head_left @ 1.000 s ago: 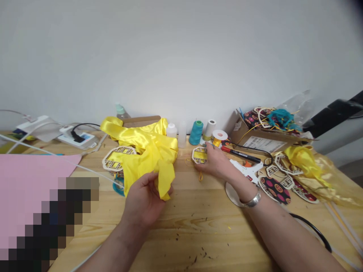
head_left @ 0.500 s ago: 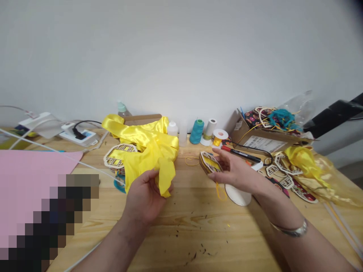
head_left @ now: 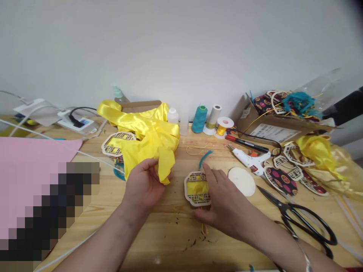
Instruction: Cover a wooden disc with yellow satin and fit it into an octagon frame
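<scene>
The right hand grips a wooden lattice piece, yellow lining already behind its openings. Just left, the left hand pinches a yellow flap — no frame on it. Beyond, I spot bunched satin — and another yellow-backed frame.

No readable text, box label blurred, marker lettering too small

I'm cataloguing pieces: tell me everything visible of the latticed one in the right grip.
The latticed piece has a pale, seemingly wooden frame with indented corners, two fretwork bands, and apparent yellow cloth between. It faces up above the table; teal cord shows beyond, yellow cord nearer. The right grip holds its hidden right side.
</scene>
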`<state>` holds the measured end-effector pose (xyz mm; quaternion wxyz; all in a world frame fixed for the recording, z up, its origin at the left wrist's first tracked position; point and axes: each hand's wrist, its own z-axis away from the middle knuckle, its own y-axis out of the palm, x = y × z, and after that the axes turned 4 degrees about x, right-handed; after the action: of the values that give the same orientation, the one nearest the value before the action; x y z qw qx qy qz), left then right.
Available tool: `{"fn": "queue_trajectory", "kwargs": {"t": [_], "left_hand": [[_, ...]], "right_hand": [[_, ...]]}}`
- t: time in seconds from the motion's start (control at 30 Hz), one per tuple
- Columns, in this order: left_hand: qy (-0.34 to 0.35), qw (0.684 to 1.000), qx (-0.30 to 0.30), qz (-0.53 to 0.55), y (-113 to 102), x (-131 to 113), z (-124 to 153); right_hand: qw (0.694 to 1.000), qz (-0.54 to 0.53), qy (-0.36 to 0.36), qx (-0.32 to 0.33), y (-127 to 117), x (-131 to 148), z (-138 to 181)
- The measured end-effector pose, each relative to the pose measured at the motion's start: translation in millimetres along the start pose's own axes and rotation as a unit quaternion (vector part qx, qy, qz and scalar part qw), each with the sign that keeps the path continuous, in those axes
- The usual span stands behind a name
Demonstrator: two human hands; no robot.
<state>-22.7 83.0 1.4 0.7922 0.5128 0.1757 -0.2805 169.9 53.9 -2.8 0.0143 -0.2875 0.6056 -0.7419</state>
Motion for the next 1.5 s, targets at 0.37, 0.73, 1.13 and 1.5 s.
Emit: {"fn": "queue_trajectory", "kwargs": {"t": [0.37,0.73,1.13,1.5], "left_hand": [[0.002,1.0,-0.008,-0.016,2.0,2.7,1.3],[-0.016,0.997,-0.054,-0.048,8.9,5.1,3.6],[-0.094,0.967,0.143,-0.188,-0.8,20.8,11.5],[-0.171,0.937,0.209,-0.22,-1.5,21.1,15.9]], "right_hand": [[0.987,0.162,0.023,0.002,-44.0,-49.5,27.2],[0.99,0.13,0.039,0.031,-41.6,-63.2,13.9],[0.84,-0.535,0.024,0.086,-24.7,-16.3,-8.5],[0.791,-0.595,0.142,0.007,-9.3,-20.2,-11.5]]}}
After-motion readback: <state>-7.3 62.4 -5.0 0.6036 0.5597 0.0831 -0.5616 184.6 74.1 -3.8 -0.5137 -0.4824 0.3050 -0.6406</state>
